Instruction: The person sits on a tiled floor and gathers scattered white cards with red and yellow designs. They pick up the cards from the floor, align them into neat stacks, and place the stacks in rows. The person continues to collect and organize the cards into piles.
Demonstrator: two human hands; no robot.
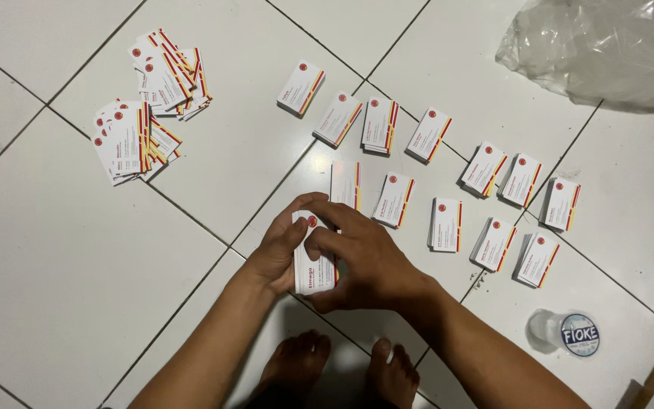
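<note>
A stack of cards (313, 266) is gripped above the tiled floor (62, 288) by the left hand (280, 246) and right hand (365, 257), both closed around it; card piles (448, 224) are ranged beyond.

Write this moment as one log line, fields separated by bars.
left hand: holds card stack | right hand: on same stack | floor: sorted piles

Both hands, left hand (281, 250) and right hand (365, 261), grip a card stack (310, 266) at centre frame, apparently squaring it, above small card piles (440, 163) on white floor tiles (62, 257).
</note>
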